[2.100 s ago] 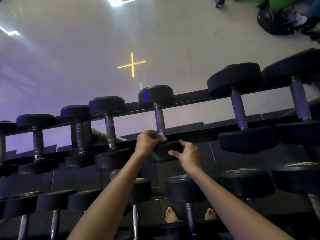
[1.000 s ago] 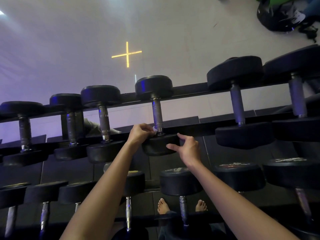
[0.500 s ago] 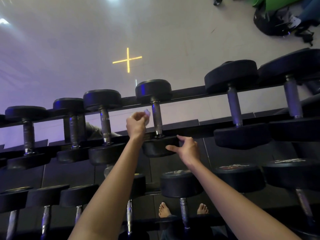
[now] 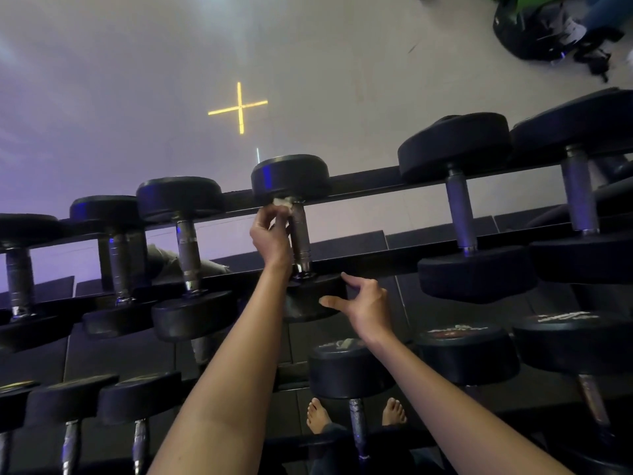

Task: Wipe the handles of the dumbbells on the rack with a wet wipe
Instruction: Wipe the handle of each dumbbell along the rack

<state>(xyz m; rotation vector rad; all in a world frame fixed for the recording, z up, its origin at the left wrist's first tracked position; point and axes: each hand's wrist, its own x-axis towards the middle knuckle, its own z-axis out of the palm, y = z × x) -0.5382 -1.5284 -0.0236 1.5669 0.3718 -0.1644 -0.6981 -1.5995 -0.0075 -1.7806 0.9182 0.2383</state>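
Our left hand (image 4: 270,234) pinches the wet wipe (image 4: 282,202) between thumb and curled fingers. It presses the wipe to the far end of the knurled steel handle (image 4: 299,234), right under the far rubber head (image 4: 291,176) of the middle dumbbell on the top row. To do this stroke well, we judge, we should wrap the wipe round as much of the bar as our fingers allow. Then we draw it the whole length toward the near head (image 4: 308,296), turning the wrist so the underside, hidden from us here, is covered too. The knurling will likely drag at the cloth, so firm, even pressure matters more than speed. Only a small white corner of the wipe shows above our fingers, bunched up, so refolding it to a fresh face may help.

The left forearm reaches up and forward with the wrist nearly straight, the back of the hand toward us and the knuckles against the bar's left side. Our right hand (image 4: 363,303) is unclenched, with thumb and forefinger spread and laid on the right edge of the near head and the other fingers loosely bent behind. That should steady the dumbbell against rolling on the rack (image 4: 370,260).

On the same rails a lighter dumbbell (image 4: 186,248) sits to the left and a heavier dumbbell (image 4: 460,214) to the right. We cannot tell whether their handles are wiped.
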